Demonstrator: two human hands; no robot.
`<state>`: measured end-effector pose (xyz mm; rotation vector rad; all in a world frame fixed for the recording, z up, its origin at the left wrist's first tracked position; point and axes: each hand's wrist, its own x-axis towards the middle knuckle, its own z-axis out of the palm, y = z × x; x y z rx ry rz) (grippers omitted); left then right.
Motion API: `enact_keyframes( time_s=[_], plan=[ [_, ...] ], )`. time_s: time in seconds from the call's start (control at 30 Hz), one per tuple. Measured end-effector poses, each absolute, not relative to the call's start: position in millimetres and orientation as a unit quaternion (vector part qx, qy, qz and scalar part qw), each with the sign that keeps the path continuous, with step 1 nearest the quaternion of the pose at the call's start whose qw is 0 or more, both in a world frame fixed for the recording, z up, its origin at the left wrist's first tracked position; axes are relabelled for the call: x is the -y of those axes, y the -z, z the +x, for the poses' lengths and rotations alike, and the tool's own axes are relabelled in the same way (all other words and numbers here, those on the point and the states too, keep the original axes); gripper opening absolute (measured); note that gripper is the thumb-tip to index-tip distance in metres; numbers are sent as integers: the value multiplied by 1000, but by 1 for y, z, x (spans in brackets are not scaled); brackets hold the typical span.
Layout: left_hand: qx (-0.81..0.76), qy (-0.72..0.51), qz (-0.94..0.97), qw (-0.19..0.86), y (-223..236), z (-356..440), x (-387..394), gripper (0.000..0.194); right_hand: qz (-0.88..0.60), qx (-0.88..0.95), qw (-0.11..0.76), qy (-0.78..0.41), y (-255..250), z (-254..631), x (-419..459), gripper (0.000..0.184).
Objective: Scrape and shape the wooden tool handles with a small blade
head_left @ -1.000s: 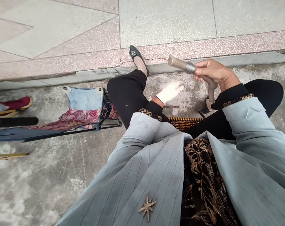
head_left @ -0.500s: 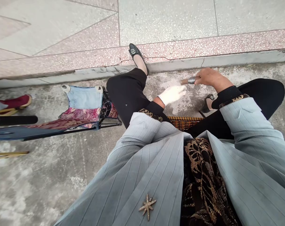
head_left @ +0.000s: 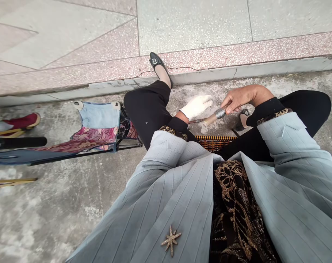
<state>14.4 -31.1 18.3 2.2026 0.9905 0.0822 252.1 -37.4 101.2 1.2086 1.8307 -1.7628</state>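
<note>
the wire-wrapped stick (head_left: 213, 118) has swung bodyward, clamped in the right hand (head_left: 238, 99), near the left hand (head_left: 197, 106), whose grip is unclear.

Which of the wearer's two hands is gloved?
The left hand: it wears a white glove, while the right hand is bare and holds the wire-wrapped stick.

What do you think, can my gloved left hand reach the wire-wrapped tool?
Likely yes: the gloved left hand is near the wire-wrapped tool in the right hand, and nothing visible blocks the gap, though depth is uncertain.
</note>
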Motion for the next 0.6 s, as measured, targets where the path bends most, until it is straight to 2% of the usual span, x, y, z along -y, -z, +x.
enact_keyframes(
  time_s=[0.2, 0.3, 0.37, 0.43, 0.5, 0.6],
  plan=[
    [-385, -48, 830, 400, -11, 23, 37, 31, 519, -581, -187, 599, -109, 263, 38, 47],
    [-363, -49, 825, 431, -12, 26, 40, 29, 560, -555, -248, 564, -103, 262, 36, 52],
    [-352, -38, 829, 433, -14, 27, 43, 30, 607, -551, -240, 520, -96, 259, 33, 52],
    [-347, -24, 840, 416, -17, 28, 45, 31, 659, -565, -186, 460, -89, 256, 29, 50],
    [-354, -7, 854, 381, -20, 27, 46, 34, 694, -610, -77, 374, -82, 253, 25, 50],
    [-370, 23, 871, 323, -20, 24, 44, 37, 670, -677, 104, 285, -77, 250, 22, 42]
  ],
)
